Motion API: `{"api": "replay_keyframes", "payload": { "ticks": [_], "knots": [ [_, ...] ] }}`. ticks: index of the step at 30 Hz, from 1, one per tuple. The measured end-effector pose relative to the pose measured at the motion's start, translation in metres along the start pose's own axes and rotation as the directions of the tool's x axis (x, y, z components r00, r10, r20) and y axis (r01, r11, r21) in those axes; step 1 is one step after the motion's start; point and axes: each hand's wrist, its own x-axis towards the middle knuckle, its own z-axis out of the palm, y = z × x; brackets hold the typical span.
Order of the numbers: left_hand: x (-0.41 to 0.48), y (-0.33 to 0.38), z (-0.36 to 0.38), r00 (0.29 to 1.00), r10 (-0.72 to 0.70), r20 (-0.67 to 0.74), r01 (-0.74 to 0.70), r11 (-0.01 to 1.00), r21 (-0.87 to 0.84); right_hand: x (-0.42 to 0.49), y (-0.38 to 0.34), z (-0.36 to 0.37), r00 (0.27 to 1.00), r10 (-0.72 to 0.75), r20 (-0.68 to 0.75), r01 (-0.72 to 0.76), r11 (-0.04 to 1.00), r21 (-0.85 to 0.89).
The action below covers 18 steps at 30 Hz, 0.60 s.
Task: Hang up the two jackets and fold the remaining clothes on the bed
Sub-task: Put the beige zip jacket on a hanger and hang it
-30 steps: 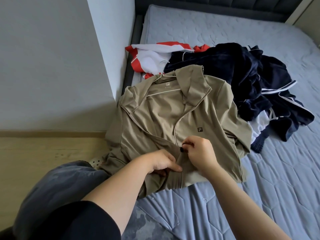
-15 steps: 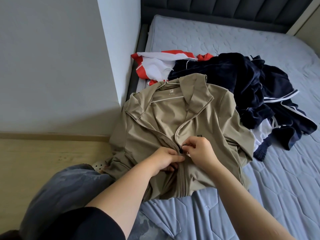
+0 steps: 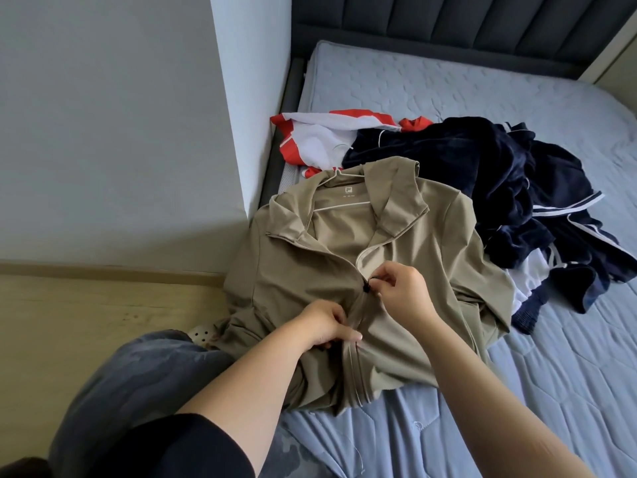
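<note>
The right hand (image 3: 401,293) pinched the black zipper pull (image 3: 367,286) of the tan jacket (image 3: 431,243). The left hand (image 3: 325,324) gripped the zipped front below it, on the bed (image 3: 517,391)

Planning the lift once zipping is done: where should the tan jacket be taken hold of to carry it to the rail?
Probably by the white hanger hook that pokes out past the collar of the tan jacket, coming from the headboard side. The jacket lies flat with the hanger already inside its shoulders, so lifting the hook should raise it in shape, clear of the navy clothes.
</note>
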Motion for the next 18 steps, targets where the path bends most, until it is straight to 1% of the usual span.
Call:
{"api": "replay_keyframes", "payload": {
  "ticks": [2,5,7,9,10,12,13,14,16,18],
  "knots": [
    [0.002,0.003,0.001,0.998,0.043,-0.046,-0.049,0.991,-0.122,0.001,-0.002,-0.001,0.999,-0.022,0.027,0.022,1.0,-0.002],
    [0.003,0.009,0.001,0.997,0.034,-0.065,-0.053,0.946,-0.32,-0.001,-0.004,0.0,0.998,-0.032,0.05,0.032,0.999,0.002],
    [0.004,0.009,0.0,0.999,0.018,-0.045,-0.034,0.925,-0.378,-0.002,-0.006,0.003,0.996,-0.038,0.077,0.038,0.999,0.007],
    [0.003,0.009,-0.003,1.0,0.009,-0.018,-0.015,0.914,-0.405,-0.002,-0.009,0.006,0.995,-0.052,0.086,0.055,0.998,-0.034],
    [0.003,0.01,-0.005,1.0,0.012,-0.01,-0.015,0.918,-0.396,-0.001,-0.011,0.007,0.995,-0.068,0.072,0.073,0.995,-0.074],
    [0.004,0.01,-0.011,1.0,0.027,-0.001,-0.026,0.954,-0.298,0.005,-0.016,0.006,0.994,-0.111,-0.003,0.109,0.98,-0.164],
    [0.004,0.009,-0.013,0.999,0.037,0.01,-0.033,0.972,-0.234,0.011,-0.018,0.005,0.992,-0.117,-0.045,0.108,0.979,-0.171],
    [0.004,0.008,-0.014,0.999,0.04,0.022,-0.035,0.983,-0.181,0.017,-0.021,0.002,0.993,-0.101,-0.066,0.09,0.986,-0.143],
    [0.005,0.005,-0.015,0.999,0.028,0.016,-0.027,0.995,-0.093,0.026,-0.027,-0.002,0.998,-0.055,-0.025,0.053,0.996,-0.073],
    [0.006,0.005,-0.014,0.998,0.035,-0.061,-0.036,0.999,-0.016,0.031,-0.029,-0.003,0.996,-0.065,0.055,0.069,0.994,-0.08]
  ]
}}
